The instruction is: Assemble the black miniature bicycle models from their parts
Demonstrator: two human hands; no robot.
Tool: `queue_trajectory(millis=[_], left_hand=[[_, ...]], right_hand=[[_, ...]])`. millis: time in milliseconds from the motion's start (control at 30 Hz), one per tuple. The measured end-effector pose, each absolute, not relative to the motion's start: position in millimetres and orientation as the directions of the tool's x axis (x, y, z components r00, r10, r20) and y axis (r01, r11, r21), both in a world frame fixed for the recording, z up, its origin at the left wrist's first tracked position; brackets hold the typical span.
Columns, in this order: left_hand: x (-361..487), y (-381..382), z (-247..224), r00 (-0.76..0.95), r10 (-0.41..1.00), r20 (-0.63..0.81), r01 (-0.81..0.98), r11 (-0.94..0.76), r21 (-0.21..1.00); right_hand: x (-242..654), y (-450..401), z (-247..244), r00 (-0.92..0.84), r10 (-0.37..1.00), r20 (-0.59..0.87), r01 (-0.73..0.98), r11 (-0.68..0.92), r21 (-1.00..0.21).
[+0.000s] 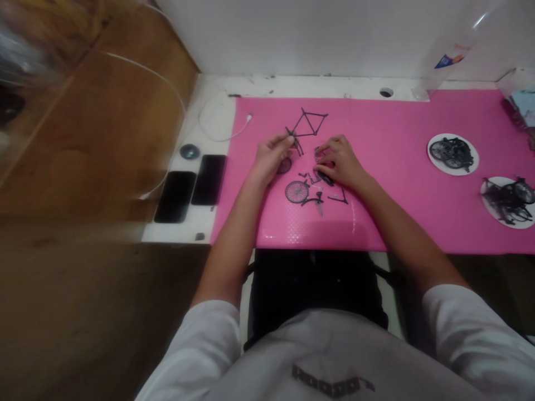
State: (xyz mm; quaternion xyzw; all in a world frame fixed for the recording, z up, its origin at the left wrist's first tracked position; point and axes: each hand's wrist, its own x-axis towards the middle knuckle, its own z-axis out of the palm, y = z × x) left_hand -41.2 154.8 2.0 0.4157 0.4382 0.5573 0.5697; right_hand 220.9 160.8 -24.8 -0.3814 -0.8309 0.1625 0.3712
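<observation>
pale shirt [301, 345], blurred chest lettering [326, 382], left fingers [281, 140] on bicycle frame [309, 123]

A pale wall [292, 39] rises behind the pink-topped white table [393, 217].

No word here is clear enough to read. The light grey cloth shirt [309, 348] has a row of big, dark, blocky letters [326, 382] on its front. Some look like round O's, but they are too blurry. The clear, see-through plastic container [472, 39] has tiny orange writing [462, 47] above a blue and orange sign [449, 60], both too fuzzy to read.
</observation>
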Motion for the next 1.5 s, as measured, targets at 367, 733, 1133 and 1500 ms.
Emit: queue_trajectory(millis=[367, 733, 1133, 1500], left_hand=[[-47.9, 162.3, 4.0, -0.045, 0.997, -0.062, -0.341, 0.043, 0.939], [-56.1, 161.2, 5.0, -0.079, 0.993, -0.083, -0.339, 0.051, 0.939], [-54.3, 159.3, 0.5, 0.042, 0.997, -0.057, -0.382, 0.069, 0.922], [-18.3, 137.0, 9.7, -0.056, 0.996, 0.074, -0.131, -0.080, 0.988]], right_hand=[[211.9, 148.1, -8.3, -0.341, 0.739, 0.581, 0.490, 0.667, -0.561], [216.8, 158.4, -22.2, -0.221, 0.723, 0.655, 0.495, 0.661, -0.563], [206.5, 139.9, -9.2, -0.166, 0.797, 0.581, 0.417, 0.590, -0.691], [200.2, 137.3, -7.1, -0.043, 0.694, 0.719, 0.504, 0.636, -0.584]])
